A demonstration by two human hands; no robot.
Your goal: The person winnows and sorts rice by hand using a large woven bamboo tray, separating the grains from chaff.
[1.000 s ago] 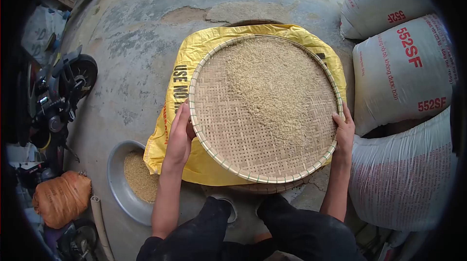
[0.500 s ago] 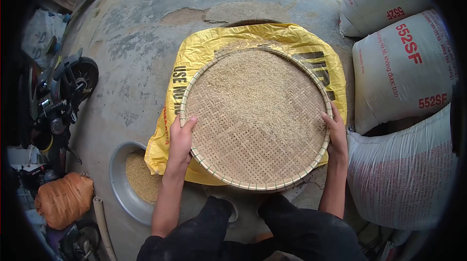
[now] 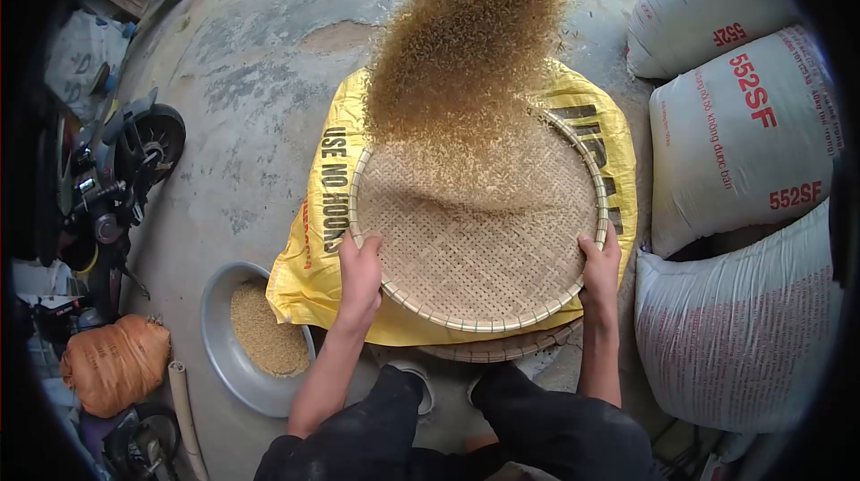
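A round woven bamboo winnowing basket [image 3: 484, 275] is held level between my two hands. My left hand [image 3: 360, 270] grips its rim on the left, thumb on top. On the right side my right hand [image 3: 600, 268] is closed on the rim the same way. A dense cloud of grain [image 3: 466, 42] hangs in the air above the basket's far half, with some grain low over the weave. Under the basket a yellow woven sack [image 3: 313, 257] lies spread out. Part of another woven basket [image 3: 502, 348] shows beneath the sack's near edge.
To the left, a metal basin [image 3: 219, 338] holds a heap of grain [image 3: 269, 333]. Full white sacks [image 3: 743, 132] stand along the right. A motorbike [image 3: 112, 185], an orange bundle [image 3: 116, 365] and a pole [image 3: 185, 418] are at the left. Concrete floor [image 3: 242, 96] surrounds the sack.
The grain that lay on the basket has flown up and away from me. Both hands and the basket have shifted, the hands now slightly closer together. The lower basket's near edge has come into view.
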